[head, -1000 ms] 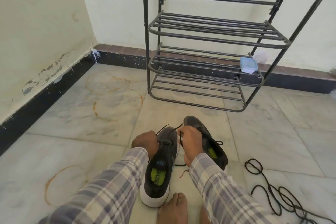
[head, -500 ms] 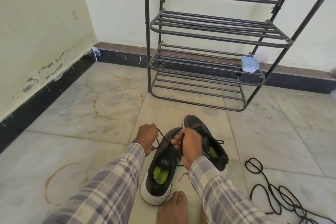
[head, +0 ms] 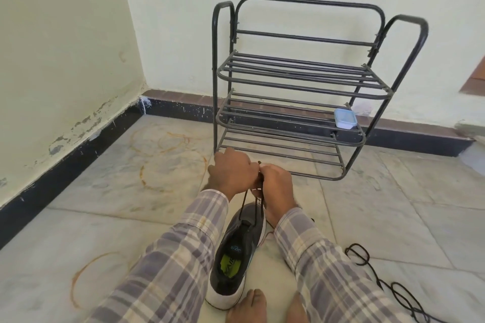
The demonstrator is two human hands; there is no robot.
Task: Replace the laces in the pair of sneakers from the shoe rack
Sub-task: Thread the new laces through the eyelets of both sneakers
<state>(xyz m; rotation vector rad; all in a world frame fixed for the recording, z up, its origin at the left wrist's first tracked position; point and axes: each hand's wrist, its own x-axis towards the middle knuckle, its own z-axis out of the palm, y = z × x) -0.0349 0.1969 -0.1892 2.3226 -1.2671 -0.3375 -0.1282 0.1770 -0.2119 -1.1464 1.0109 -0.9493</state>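
The fingers (head: 250, 167) of the left hand (head: 232, 174) and right hand (head: 275, 186) are curled together at frame centre, each pinched on a strand of the lace (head: 244, 203). The strands are drawn straight down to the sneaker (head: 236, 252) just below, laid heel-near with its toe under both hands. The rack (head: 296, 78) is seen beyond.

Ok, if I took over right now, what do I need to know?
Left hand and right hand: each pinches one end of the thin black lace, pulled up from the grey, white-soled sneaker on the floor.
A loose black lace lies coiled on that floor, to the right.
Done: the held lace runs into the sneaker's front eyelets.
Left: finish lacing it; the other sneaker is out of sight.
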